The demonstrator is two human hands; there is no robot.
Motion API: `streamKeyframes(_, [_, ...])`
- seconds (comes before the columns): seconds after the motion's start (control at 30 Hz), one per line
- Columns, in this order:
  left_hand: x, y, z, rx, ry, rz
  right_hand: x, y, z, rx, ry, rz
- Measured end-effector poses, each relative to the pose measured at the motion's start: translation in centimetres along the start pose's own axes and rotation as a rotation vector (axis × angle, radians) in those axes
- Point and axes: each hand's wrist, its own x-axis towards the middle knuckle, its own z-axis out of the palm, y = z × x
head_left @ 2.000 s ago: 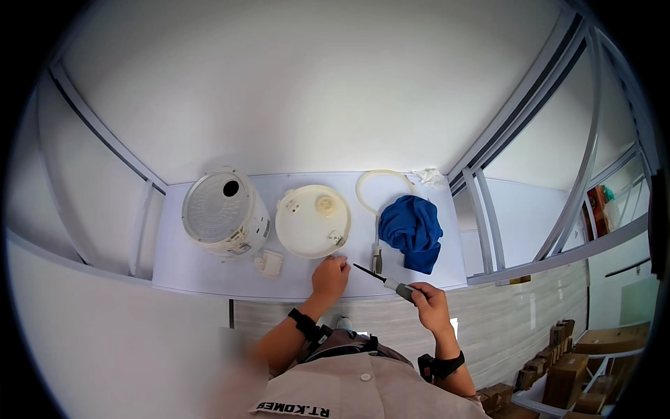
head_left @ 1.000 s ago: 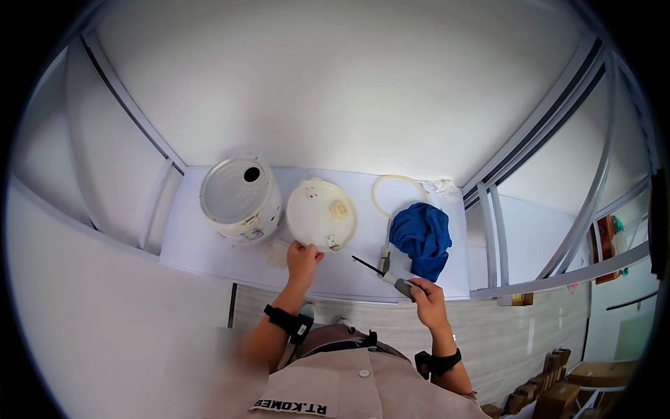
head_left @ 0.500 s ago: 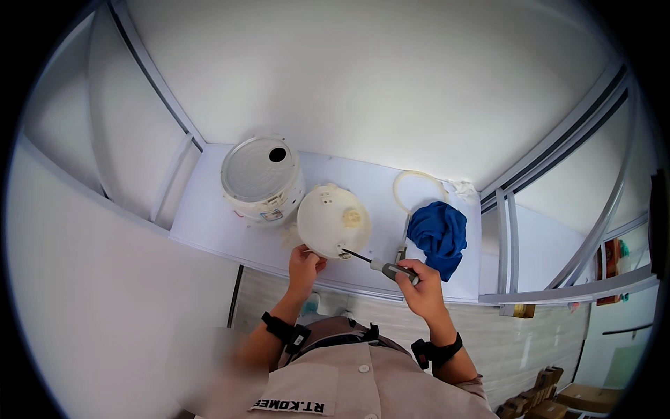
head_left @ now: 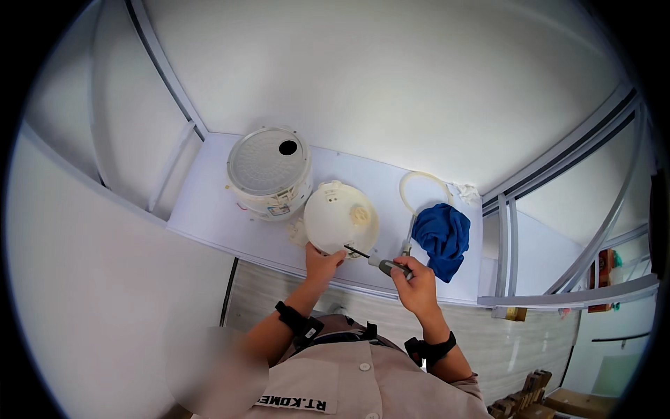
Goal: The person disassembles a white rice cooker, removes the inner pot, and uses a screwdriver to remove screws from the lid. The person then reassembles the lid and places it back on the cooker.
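The right hand (head_left: 417,288) is wrapped round the handle of a screwdriver (head_left: 391,267), its tip at the lid (head_left: 331,220), close to the rim. The left hand (head_left: 324,265) has thumb and fingers closed on that lid's near rim, by the front edge of the bench (head_left: 209,209). Toward the far left corner stands a white drum (head_left: 269,164). A second screwdriver (head_left: 406,249) lies just beside a blue cloth (head_left: 443,237) near the right edge; a ring (head_left: 426,174) and a white wad (head_left: 465,191) lie by the far right corner

The lid (head_left: 333,218) looks smooth plastic, the screwdriver (head_left: 377,262) plastic-handled with a metal shaft (head_left: 358,252), the cloth (head_left: 441,237) matt and rumpled.
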Motion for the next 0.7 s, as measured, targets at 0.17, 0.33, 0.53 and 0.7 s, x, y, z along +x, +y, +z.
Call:
streamKeyframes(0.17, [0.9, -1.0, 0.0, 0.126, 0.080, 0.138, -0.2, -0.4, 0.1, 0.005, 0.017, 0.049])
streamKeyframes(0.33, [1.1, -2.1, -0.6, 0.213, 0.142, 0.325, -0.6, -0.2, 0.4, 0.031, 0.026, 0.057])
streamKeyframes(0.53, [0.5, -1.4, -1.0, 0.210, 0.089, 0.436, -0.8, -0.7, 0.6, 0.040, -0.027, 0.081])
streamKeyframes(0.7, [0.5, -1.1, -1.3, 0.276, 0.114, 0.460, -0.9, -0.7, 0.7, 0.065, -0.039, 0.079])
